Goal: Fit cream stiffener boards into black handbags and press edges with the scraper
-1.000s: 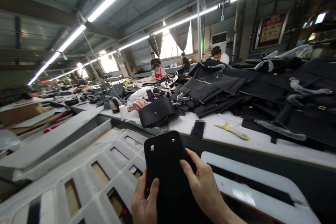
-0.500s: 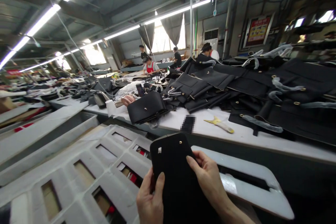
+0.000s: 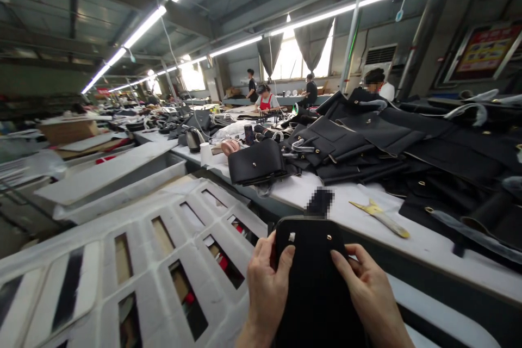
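A black bag panel (image 3: 314, 288) with rounded top corners is held up in front of me. Near its top edge it carries a small gold-coloured fitting on the right and a small whitish patch on the left. My left hand (image 3: 267, 283) grips the left edge, thumb on the face and fingers behind. On the opposite edge my right hand (image 3: 369, 283) has the same kind of grip, its thumb a little below the gold fitting. The panel's lower part runs out of view. Just beyond its top, a dark blurred-out item (image 3: 320, 202) lies on the table.
On the long white-topped table (image 3: 346, 223) lie yellow-handled snips (image 3: 381, 218), a folded black bag (image 3: 256, 163) and a big pile of black bag pieces (image 3: 379, 136). Left of me stands a white slotted rack (image 3: 150, 277). Several people (image 3: 267, 100) work further back.
My view has swung left, so the surroundings sit further right. The panel stands more upright, and my left hand has moved up its edge, near the whitish patch.
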Demonstrator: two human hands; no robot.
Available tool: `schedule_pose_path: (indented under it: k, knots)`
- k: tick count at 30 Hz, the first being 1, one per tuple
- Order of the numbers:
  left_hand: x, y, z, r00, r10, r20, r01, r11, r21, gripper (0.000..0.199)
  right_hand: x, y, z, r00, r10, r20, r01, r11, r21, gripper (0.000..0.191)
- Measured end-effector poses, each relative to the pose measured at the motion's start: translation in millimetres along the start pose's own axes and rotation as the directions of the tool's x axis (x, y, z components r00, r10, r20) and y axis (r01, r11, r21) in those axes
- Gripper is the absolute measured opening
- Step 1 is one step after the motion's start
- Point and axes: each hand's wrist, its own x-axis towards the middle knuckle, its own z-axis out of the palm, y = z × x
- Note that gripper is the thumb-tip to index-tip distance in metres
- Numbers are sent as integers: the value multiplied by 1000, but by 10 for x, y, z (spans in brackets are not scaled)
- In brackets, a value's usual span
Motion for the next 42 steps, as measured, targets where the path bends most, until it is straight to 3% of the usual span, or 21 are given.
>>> schedule_pose_path:
  k: [11, 16, 18, 20, 23, 25, 27, 29, 32, 34, 38, 42]
  knots:
    - [-252, 35, 292, 988, 77, 132, -56, 986, -157, 31, -313, 69, -276, 980, -17, -199, 30, 998, 64, 47]
    - [-11, -47, 411, 972, 120, 201, -33, 921, -388, 45, -402, 188, -356, 976, -7, -216, 32, 993, 114, 50]
    - [154, -38, 440, 936, 165, 310, 6, 875, -485, 50, -392, 202, -406, 983, 8, -183, 12, 994, 107, 51]
    - [278, -17, 446, 881, 206, 426, 57, 847, -528, 53, -337, 168, -485, 987, -9, -159, 11, 1000, 13, 51]
    - [338, -12, 438, 849, 224, 478, 74, 846, -528, 52, -176, 12, -599, 959, -234, -161, 174, 932, -317, 55]
    - [328, -28, 439, 853, 214, 476, 91, 838, -539, 53, -47, -123, -606, 911, -409, -60, 319, 789, -525, 55]
    - [322, -42, 445, 854, 202, 479, 119, 821, -559, 55, 61, -231, -537, 881, -462, 104, 421, 663, -618, 47]
    - [342, -38, 445, 857, 180, 483, 148, 812, -564, 55, 118, -284, -424, 862, -470, 193, 479, 627, -614, 31]
    - [420, -10, 414, 852, 138, 505, 178, 831, -527, 49, 86, -288, -285, 821, -540, 186, 542, 632, -554, 8]
    - [482, 3, 373, 844, 116, 524, 189, 850, -491, 40, 15, -283, -261, 775, -589, 230, 603, 580, -548, 7]
    - [562, 9, 299, 809, 123, 574, 178, 881, -439, 28, -105, -322, -330, 688, -587, 427, 707, 409, -576, 12]
    - [584, 32, 293, 760, 131, 637, 159, 912, -377, 39, -135, -369, -392, 676, -579, 457, 720, 383, -579, 15]
